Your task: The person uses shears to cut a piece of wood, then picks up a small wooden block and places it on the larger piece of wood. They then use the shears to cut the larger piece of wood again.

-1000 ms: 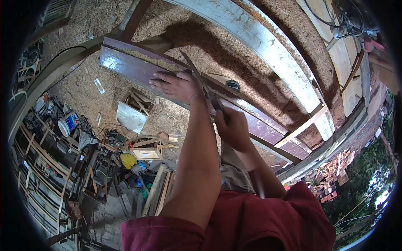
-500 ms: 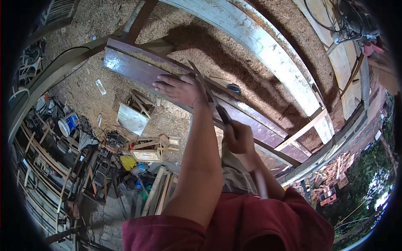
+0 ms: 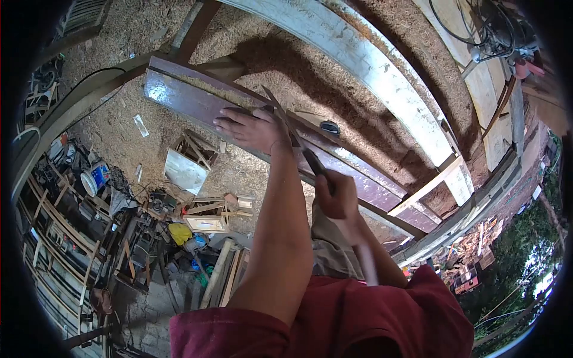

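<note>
A long purple-brown board (image 3: 185, 95) lies diagonally across a wooden support. My left hand (image 3: 253, 130) rests on it with the fingers spread, pressing on a small dark piece whose shape is mostly hidden. My right hand (image 3: 335, 194) is wrapped round the dark handle of a long narrow blade-like tool (image 3: 289, 124), perhaps a saw or a file. The tool's tip points up and to the left, and its blade passes close beside my left wrist, over the board. A small dark round object (image 3: 329, 127) sits just beyond the board.
A long pale plank (image 3: 358, 53) curves across the top. Wood shavings (image 3: 286, 45) cover the ground. At the lower left are a wooden box (image 3: 206, 223), a yellow bag (image 3: 181, 233), a white bucket (image 3: 91, 182) and stacked wood. A power tool (image 3: 518, 45) with cables is at the upper right.
My right hand and the tool have shifted slightly up and to the left. My left hand stays on the board, and the whole view has moved a little.
</note>
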Demonstrator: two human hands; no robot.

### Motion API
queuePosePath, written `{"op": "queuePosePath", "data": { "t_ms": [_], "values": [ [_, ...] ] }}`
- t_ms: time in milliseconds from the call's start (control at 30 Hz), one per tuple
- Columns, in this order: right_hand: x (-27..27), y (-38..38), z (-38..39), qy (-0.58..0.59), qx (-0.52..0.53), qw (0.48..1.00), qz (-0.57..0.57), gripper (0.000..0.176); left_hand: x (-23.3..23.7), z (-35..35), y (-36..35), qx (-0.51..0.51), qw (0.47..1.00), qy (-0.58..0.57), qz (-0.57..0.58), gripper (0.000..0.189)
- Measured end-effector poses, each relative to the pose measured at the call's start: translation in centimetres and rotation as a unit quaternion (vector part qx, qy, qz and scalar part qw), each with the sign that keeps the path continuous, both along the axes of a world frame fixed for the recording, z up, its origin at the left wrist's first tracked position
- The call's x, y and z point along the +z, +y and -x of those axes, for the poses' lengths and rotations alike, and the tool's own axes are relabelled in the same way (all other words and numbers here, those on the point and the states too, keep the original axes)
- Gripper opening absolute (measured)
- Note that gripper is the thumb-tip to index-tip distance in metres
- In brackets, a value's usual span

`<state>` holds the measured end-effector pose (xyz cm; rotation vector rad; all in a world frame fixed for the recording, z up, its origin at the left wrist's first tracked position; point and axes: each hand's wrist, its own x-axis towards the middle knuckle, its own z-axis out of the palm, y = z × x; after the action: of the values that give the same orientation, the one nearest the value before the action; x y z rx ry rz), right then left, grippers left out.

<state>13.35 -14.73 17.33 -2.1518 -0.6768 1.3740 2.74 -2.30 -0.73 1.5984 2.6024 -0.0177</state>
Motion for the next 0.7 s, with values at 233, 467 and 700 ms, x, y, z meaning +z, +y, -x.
{"op": "queuePosePath", "data": {
  "t_ms": [233, 467, 700],
  "values": [
    [1.4, -0.8, -0.1, -0.001, -0.011, 1.000, -0.014, 0.024, 0.3, 0.0, 0.1, -0.016, 0.999, -0.012, -0.025, 0.081],
    [-3.0, 2.8, 0.7, -0.058, 0.055, 0.994, -0.068, 0.025, 0.1, 0.1, -0.3, -0.008, 1.000, -0.015, -0.026, 0.082],
    [0.7, 0.5, -0.9, 0.036, 0.021, 0.999, 0.026, 0.024, 0.2, 0.0, 0.1, 0.001, 1.000, -0.025, -0.014, 0.081]
  ]
}}
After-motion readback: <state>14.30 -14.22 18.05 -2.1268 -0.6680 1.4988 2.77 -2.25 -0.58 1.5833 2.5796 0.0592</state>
